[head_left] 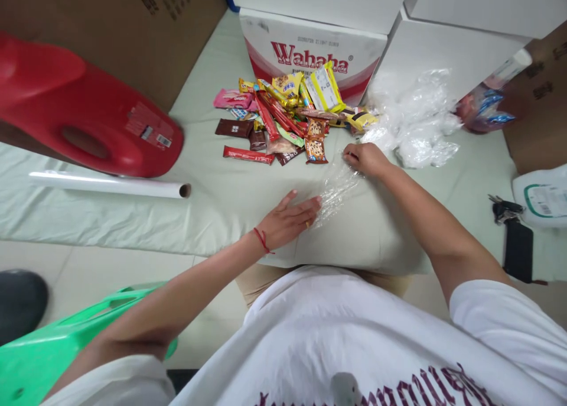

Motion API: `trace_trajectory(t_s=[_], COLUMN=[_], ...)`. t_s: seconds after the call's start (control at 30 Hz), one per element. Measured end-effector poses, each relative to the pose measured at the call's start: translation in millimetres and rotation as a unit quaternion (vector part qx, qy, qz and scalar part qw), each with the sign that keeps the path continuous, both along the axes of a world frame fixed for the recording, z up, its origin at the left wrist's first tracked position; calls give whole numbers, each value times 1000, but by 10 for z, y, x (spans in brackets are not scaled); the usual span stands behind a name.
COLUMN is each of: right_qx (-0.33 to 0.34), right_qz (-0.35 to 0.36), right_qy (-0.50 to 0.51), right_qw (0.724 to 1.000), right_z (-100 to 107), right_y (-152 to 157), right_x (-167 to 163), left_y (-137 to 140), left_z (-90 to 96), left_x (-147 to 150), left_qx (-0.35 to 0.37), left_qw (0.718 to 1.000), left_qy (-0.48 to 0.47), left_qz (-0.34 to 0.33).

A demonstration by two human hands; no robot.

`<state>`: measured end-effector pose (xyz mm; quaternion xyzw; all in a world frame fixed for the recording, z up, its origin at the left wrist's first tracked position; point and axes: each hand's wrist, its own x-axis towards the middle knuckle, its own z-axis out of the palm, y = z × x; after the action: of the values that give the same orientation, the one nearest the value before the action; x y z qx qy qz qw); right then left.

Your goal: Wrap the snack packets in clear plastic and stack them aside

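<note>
A crumpled clear plastic bag (339,193) stretches between my hands just above the pale green tablecloth. My right hand (367,159) pinches its upper end with closed fingers. At its lower end, my left hand (290,218) lies against the plastic with fingers extended and the thumb raised. Beyond them sits a heap of wrapped snacks (283,113): red sticks, brown sachets, yellow packets and a cookie packet (316,149). Close to my right hand is a pile of clear plastic bags (416,125).
A white Wahaha carton (266,36) stands behind the snacks. A red jug (101,110) and a white roll (110,184) lie on the left. Keys (505,210), a black case (518,249) and a white bottle (544,196) are at right. A green stool (57,341) stands below left.
</note>
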<state>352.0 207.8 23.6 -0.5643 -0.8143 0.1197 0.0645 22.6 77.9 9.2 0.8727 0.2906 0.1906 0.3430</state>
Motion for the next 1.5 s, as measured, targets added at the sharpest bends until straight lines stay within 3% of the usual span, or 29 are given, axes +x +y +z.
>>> trace_trajectory(t_s=[0.13,0.37,0.47,0.57,0.63,0.67,0.73,0.77,0.8,0.87,0.9,0.97,1.07,1.13,1.2,1.37,1.5], right_qx=[1,-8,-8,44,107,134,132,68,-45,-269,-336,-405,-410,-389,-365,-305,-260], right_qz=[-7,-14,-25,-66,-152,-212,-337,-382,-407,-406,-399,-390,-386,-394,-403,-390,-382], right_qy=[9,16,72,188,284,339,461,513,545,559,564,584,625,642,641,611,596], right_qw=[1000,1000,997,979,941,907,811,766,732,671,640,586,540,531,542,618,656], right_z=[-17,-52,49,252,383,429,459,443,411,325,284,233,230,236,216,111,112], right_y=[-1,-12,-82,-381,-731,-940,-1384,-1602,-1804,-2128,-2237,-2341,-2286,-2206,-2149,-2144,-2156], right_x=[52,65,26,19,12,-5,-85,-156,-247,-480,-609,-848,-1064,-1108,-1116,-1162,-1166], left_y=[148,12,-78,-155,-205,-231,-285,-313,-342,-401,-431,-488,-564,-608,-647,-686,-596], left_z=[23,-52,-23,0,-6,-16,-41,-52,-59,-62,-57,-36,13,50,85,107,35], left_x=[-104,-250,-142,-14,40,58,85,100,117,161,185,232,273,283,298,436,550], left_qx=[43,9,13,38,56,62,67,64,59,40,27,-5,-45,-41,-9,77,40], left_qw=[997,999,997,994,992,991,989,988,986,984,982,979,975,977,979,972,968], left_qy=[48,47,58,60,64,64,61,56,49,31,21,0,-28,-28,-13,-19,-92], left_qz=[32,27,49,80,96,104,121,132,145,173,185,204,214,207,203,223,231])
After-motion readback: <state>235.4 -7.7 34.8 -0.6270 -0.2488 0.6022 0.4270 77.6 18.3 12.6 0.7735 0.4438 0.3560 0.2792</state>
